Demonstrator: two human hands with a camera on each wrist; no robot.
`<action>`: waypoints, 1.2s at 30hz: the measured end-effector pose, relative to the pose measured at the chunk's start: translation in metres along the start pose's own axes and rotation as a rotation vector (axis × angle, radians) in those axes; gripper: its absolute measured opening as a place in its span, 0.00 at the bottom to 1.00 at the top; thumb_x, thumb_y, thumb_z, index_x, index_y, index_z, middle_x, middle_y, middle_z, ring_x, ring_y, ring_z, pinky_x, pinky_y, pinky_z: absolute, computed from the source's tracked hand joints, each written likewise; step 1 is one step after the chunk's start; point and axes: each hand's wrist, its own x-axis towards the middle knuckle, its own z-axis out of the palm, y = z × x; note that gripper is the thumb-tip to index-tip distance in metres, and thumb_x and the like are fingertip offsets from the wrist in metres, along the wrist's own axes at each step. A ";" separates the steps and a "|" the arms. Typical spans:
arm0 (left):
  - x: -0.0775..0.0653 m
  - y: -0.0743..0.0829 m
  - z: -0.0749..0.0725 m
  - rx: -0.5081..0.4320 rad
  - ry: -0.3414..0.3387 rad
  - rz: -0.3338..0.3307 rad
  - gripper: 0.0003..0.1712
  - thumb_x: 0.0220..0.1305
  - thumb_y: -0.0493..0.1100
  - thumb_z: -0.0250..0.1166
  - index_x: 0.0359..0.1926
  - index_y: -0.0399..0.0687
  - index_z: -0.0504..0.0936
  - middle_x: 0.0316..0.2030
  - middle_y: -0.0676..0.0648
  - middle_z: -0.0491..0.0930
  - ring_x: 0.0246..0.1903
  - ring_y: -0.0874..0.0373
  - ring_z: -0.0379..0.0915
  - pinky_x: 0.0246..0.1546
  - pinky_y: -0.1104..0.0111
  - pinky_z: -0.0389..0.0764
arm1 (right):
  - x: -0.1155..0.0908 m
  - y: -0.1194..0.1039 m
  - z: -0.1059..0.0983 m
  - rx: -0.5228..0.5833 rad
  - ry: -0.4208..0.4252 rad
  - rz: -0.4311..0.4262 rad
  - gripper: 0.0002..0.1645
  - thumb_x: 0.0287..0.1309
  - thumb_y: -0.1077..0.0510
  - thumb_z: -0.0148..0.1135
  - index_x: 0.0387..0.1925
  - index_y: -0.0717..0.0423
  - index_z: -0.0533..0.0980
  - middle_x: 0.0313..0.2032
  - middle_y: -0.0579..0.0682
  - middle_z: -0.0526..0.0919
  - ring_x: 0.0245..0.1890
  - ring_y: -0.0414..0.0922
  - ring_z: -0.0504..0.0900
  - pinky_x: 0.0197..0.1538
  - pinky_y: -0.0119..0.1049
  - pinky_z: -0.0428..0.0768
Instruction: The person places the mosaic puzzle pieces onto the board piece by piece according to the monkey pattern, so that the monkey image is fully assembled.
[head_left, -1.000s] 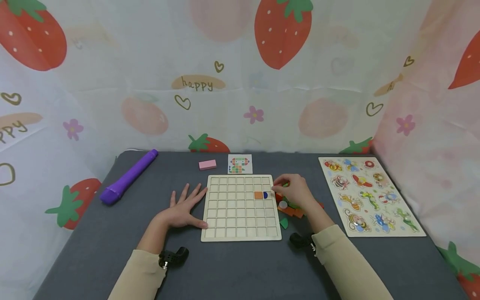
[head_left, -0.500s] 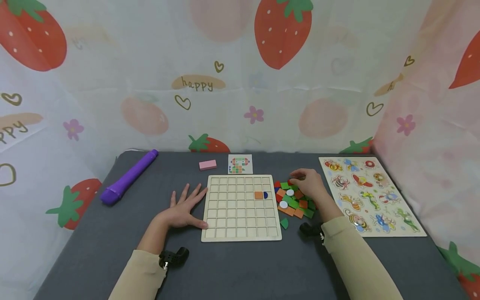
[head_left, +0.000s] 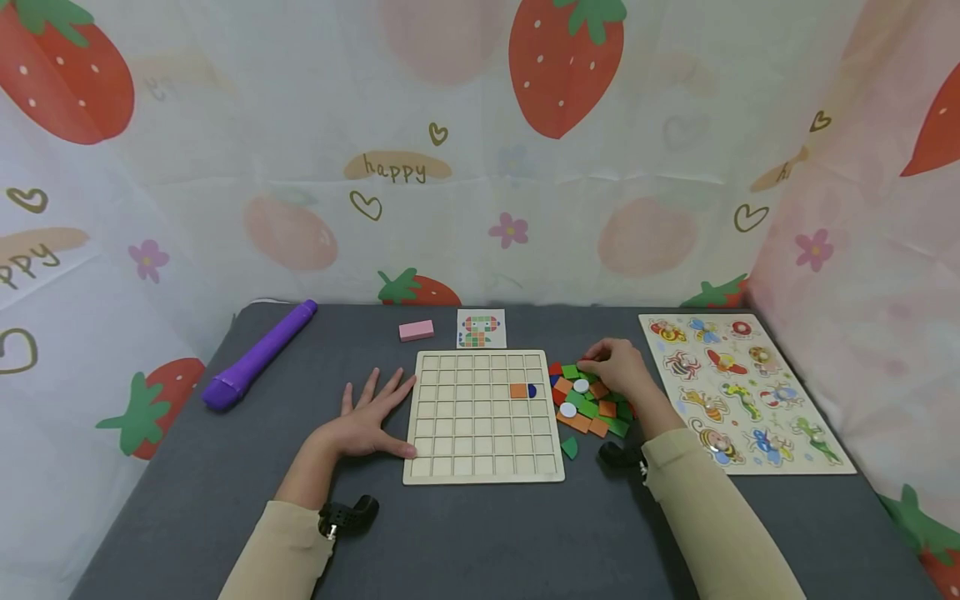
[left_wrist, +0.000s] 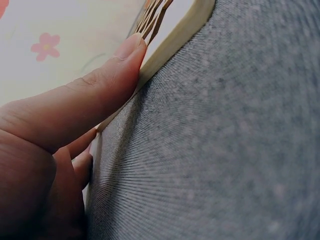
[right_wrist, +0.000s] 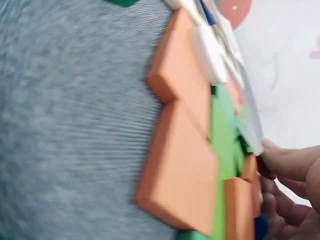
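A pale wooden grid board [head_left: 483,425] lies mid-table, with an orange square [head_left: 518,391] and a dark blue half-round piece [head_left: 532,391] side by side in its upper right cells. My left hand [head_left: 367,421] is spread at the board's left side; in the left wrist view its thumb [left_wrist: 112,75] touches the rim. To the right of the board is a pile of coloured tiles [head_left: 585,400] in orange, green, red and white. Over the pile's far right side, my right hand [head_left: 618,367] pinches a small red tile [right_wrist: 266,169], mostly hidden by the fingers.
A pattern card [head_left: 481,328] and a pink block [head_left: 416,331] sit behind the board. A purple stick [head_left: 258,354] lies at the left. At the right is an insect picture board [head_left: 742,392]. One green piece [head_left: 570,448] lies apart from the pile.
My right hand has moved from the board's right edge rightward to the far side of the tile pile, uncovering the tiles. It barely moves over the last half second. My left hand stays put.
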 end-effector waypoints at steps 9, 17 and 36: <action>-0.002 -0.003 0.000 0.002 0.005 0.006 0.70 0.49 0.67 0.76 0.82 0.58 0.43 0.82 0.44 0.34 0.78 0.38 0.13 0.67 0.35 0.14 | -0.011 -0.016 -0.006 0.161 -0.068 -0.093 0.17 0.71 0.52 0.61 0.53 0.59 0.80 0.48 0.60 0.85 0.43 0.54 0.81 0.44 0.42 0.80; -0.003 -0.003 0.000 0.003 -0.005 -0.006 0.70 0.48 0.68 0.76 0.82 0.60 0.42 0.82 0.46 0.33 0.78 0.40 0.12 0.68 0.36 0.14 | -0.019 -0.030 -0.005 0.264 -0.223 -0.114 0.23 0.78 0.54 0.49 0.67 0.54 0.74 0.58 0.61 0.77 0.47 0.57 0.76 0.38 0.41 0.73; 0.001 -0.003 0.000 0.010 0.001 0.001 0.70 0.48 0.68 0.76 0.82 0.59 0.43 0.82 0.45 0.34 0.78 0.39 0.12 0.67 0.34 0.15 | -0.008 -0.056 0.040 0.080 -0.140 -0.151 0.14 0.63 0.50 0.70 0.46 0.52 0.85 0.41 0.52 0.87 0.36 0.50 0.82 0.33 0.39 0.80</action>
